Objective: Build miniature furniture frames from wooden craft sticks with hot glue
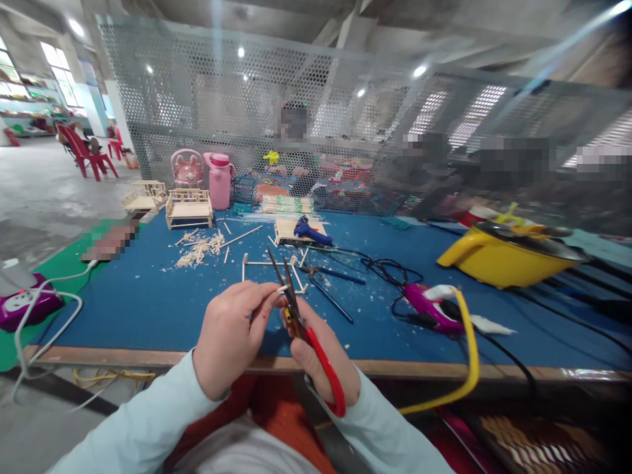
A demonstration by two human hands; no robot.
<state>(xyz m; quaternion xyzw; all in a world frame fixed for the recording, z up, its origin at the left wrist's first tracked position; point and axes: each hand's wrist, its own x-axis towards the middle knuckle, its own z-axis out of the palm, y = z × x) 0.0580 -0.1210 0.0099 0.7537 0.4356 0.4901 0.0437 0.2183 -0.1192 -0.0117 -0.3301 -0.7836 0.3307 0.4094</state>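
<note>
Red-handled scissors [326, 368] are gripped in my right hand [320, 349], their blades parted and pointing up and away from me. My left hand [237, 329] pinches a short pale wooden stick [283, 289], whose end lies at the scissor blades. Just beyond the blades, several sticks form an open frame [266, 263] flat on the blue mat. Blue-handled pliers [330, 283] lie open to the right of that frame. A heap of cut stick pieces [200, 250] is spread out to the left.
Small stick-built furniture models [189, 209] stand at the back left by a pink flask [220, 184]. A blue glue gun [312, 230] rests at the back middle, its cable running to a purple power strip [434, 313]. A yellow pan [508, 257] sits at right, before a perforated metal screen [345, 99].
</note>
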